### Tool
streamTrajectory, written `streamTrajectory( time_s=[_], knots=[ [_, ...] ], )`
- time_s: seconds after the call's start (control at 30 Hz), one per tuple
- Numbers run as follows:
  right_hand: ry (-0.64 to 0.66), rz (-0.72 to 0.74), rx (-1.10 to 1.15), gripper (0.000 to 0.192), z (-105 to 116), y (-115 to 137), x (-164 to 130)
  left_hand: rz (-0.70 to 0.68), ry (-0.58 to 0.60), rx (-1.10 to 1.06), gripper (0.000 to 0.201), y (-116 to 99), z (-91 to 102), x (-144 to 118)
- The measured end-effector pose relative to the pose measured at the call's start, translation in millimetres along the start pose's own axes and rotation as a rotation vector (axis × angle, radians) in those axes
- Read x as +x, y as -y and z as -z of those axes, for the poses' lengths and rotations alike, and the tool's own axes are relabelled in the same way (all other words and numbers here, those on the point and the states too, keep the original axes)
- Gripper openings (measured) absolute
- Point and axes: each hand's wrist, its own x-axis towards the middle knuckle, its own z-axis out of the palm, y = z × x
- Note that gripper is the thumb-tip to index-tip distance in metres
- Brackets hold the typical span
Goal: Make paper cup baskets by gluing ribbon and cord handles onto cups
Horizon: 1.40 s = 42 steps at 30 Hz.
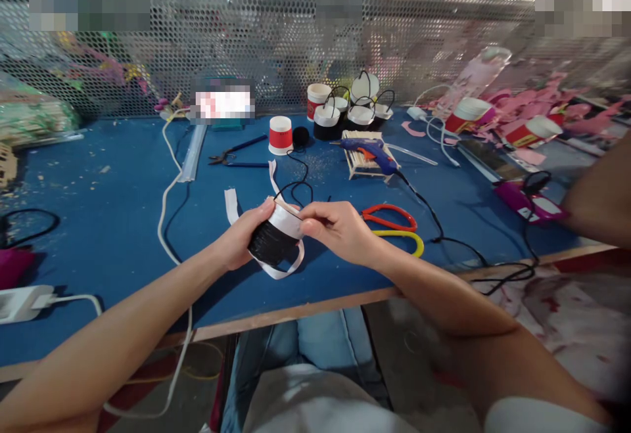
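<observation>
Blue bench (98, 223) under a perforated metal screen, cluttered across the top of the frame. At centre, the left hand (241, 239) is clamped around a black cup (271, 242), held just above the bench near its front edge. The right hand (340, 229) pinches together on the white strip (288, 223) at the rim. A loose tail of strip hangs below and could snag or peel back if the grip slips. The black cord (296, 186) trailing behind might tangle, and the scissors (394, 223) lie just beside the right hand.
</observation>
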Motion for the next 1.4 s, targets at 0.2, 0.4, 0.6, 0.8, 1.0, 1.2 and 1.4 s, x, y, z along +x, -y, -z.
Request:
streamTrajectory(
  time_s=[0.2,0.4,0.6,0.8,1.0,1.2,1.4],
  knots=[
    [-0.031,0.019,-0.099,0.029,0,-1,0,-0.085,-0.046,0.255,0.063,1,8.4,-3],
    [-0.005,0.069,-0.118,0.023,1,-1,0,-0.15,-0.038,0.572,0.073,-5,8.9,-5],
    [-0.018,0.025,-0.13,0.022,0,-1,-2,-0.225,-0.14,0.777,0.071,-8,-1.8,-8],
    [0.002,-0.022,-0.023,0.016,-3,-3,-1,-0.331,-0.231,0.97,0.078,-8,-4.3,-11],
    [-0.102,0.006,-0.047,0.017,-2,-3,-1,-0.34,-0.162,0.871,0.069,-14,-1.5,-11],
    [-0.103,0.013,-0.045,0.023,-3,-4,0,-0.368,-0.159,0.878,0.071,-10,1.8,-10],
    [-0.089,-0.165,0.107,0.026,-6,-5,0,-0.482,-0.147,1.008,0.076,-8,6.3,-8]
  ],
)
